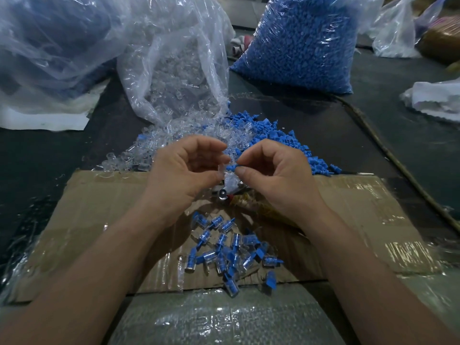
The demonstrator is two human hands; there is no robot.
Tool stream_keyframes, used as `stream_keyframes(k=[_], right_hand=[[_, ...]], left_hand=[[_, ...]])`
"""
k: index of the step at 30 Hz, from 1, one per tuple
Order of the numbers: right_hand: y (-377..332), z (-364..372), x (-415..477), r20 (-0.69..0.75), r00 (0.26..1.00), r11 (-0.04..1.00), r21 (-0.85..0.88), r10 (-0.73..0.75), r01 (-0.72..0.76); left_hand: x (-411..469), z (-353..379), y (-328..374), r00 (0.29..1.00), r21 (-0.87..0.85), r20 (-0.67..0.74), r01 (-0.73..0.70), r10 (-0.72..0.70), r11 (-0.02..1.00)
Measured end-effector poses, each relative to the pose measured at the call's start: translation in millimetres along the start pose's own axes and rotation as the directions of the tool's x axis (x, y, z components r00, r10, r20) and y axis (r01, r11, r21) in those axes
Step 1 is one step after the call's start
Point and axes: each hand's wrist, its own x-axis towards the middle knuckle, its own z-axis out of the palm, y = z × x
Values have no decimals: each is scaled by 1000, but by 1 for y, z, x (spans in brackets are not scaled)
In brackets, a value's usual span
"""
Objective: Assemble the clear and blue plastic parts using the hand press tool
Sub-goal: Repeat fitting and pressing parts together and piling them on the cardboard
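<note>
Head view shows the left hand [184,175] pinching a clear part [221,171], the right hand [276,176] pinching a blue part [232,167] just beside it, assembled pieces [231,255] heaped at six o'clock.

The light was dim and cool, falling softly from above, possibly from a source past the top edge. Glare streaked the clear bag [174,58], the taped cardboard [361,195] and the bubble wrap [211,319]. The left hand [184,170] and right hand [276,175] threw soft shadows onto the cardboard beneath. The centre was fairly sharp, though the clear part [221,170] pinched at the left fingertips looked smeared beside the blue part [230,167] pinched by the right. Wide-angle distortion stretched the forearms toward the lower corners, and the far corners were murky.
</note>
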Motion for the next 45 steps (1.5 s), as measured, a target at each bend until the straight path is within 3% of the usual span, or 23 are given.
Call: stream_keyframes(k=[14, 19, 24, 26, 30, 35, 45], right_hand=[[-4, -2, -1, 50, 998, 995, 89, 36, -40], [-4, -6, 0, 152, 977, 964, 197, 150, -179], [-5, -5, -1, 236, 958, 890, 385, 162, -245], [-5, -5, -1, 187, 969, 898, 378, 163, -224], [-5, -2, 0, 121, 981, 938, 297, 149, -179], [-4, 1, -1, 85, 991, 964, 237, 103, -120], [3, 4, -2, 88, 992, 986, 147, -90, 77]], left_hand=[[-3, 3, -3, 1000, 23, 18, 18, -18, 1000], [-7, 5, 3, 1000, 76, -15, -22, 23, 997], [-8, 6, 7, 996, 108, -16, -86, 89, 990], [-6, 4, 4, 998, 122, -17, -61, 63, 991], [-3, 0, 2, 994, -65, 23, 106, -105, 992], [-2, 3, 3, 994, -39, 35, 102, -100, 994], [0, 1, 4, 974, -190, 37, 228, -225, 955]])
